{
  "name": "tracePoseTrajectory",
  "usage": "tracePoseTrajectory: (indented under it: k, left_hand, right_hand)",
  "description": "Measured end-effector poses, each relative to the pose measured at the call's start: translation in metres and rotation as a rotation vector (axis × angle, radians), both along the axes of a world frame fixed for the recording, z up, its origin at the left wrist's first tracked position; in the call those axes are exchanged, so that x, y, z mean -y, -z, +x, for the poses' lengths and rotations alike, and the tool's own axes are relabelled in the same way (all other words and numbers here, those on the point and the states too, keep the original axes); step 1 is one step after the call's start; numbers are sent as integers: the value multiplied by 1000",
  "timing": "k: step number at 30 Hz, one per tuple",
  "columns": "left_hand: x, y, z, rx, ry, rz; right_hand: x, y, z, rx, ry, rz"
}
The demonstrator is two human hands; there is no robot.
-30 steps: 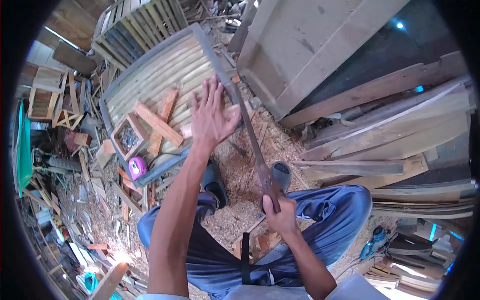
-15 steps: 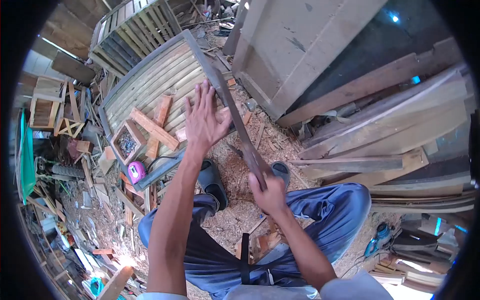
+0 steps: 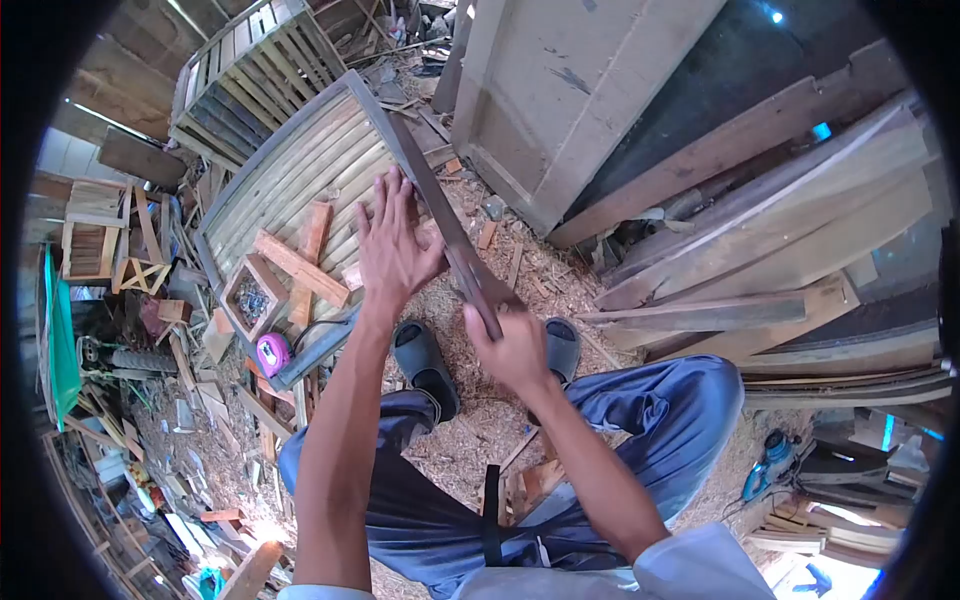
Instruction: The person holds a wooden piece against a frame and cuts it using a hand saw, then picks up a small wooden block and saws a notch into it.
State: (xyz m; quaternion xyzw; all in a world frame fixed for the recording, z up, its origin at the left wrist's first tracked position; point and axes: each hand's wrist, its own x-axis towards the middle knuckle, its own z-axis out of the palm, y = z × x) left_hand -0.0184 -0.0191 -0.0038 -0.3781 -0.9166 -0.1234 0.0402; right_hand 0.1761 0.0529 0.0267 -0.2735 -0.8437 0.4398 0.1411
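My left hand [image 3: 388, 245] presses down with spread fingers on a pale wood piece [image 3: 428, 236] at the right edge of a slatted panel [image 3: 290, 165]. My right hand [image 3: 508, 345] is closed round the handle of a handsaw [image 3: 440, 210], whose long blade points up and left along the panel's edge. On the panel's lower left lie two crossed wood strips [image 3: 302, 265], a small wooden box [image 3: 255, 295] with small metal-looking bits in it, and a pink tape measure [image 3: 272, 352].
A slatted crate [image 3: 255, 80] stands behind the panel. Large boards [image 3: 590, 90] lean at the upper right, with curved planks [image 3: 780, 250] below them. A blue power tool [image 3: 768, 465] lies at the lower right. Wood shavings and scraps cover the floor [image 3: 470, 400].
My right hand has moved up and left with the saw, its blade sliding along the panel's edge. The view has shifted slightly. My left hand stays pressed on the wood.
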Motion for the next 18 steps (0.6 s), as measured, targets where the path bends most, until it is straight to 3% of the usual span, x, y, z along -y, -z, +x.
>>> tracePoseTrajectory:
  k: [3, 6, 9, 10, 15, 18]
  left_hand:
    - [-1, -1, 0, 39, 2, 22]
    - [-4, -4, 3, 51, -22, 29]
    - [2, -4, 4, 46, -37, 19]
    - [0, -4, 4, 45, -35, 17]
    - [-1, -2, -1, 20, 5, -12]
    - [-4, -1, 0, 24, -8, -22]
  right_hand:
    - [-2, -5, 0, 2, 0, 51]
    - [16, -12, 62, 33, -12, -3]
    - [24, -15, 68, -147, 64, 8]
    - [22, -2, 64, -26, 21, 2]
    - [-3, 0, -8, 74, -5, 63]
    - [13, -12, 41, 52, 44, 37]
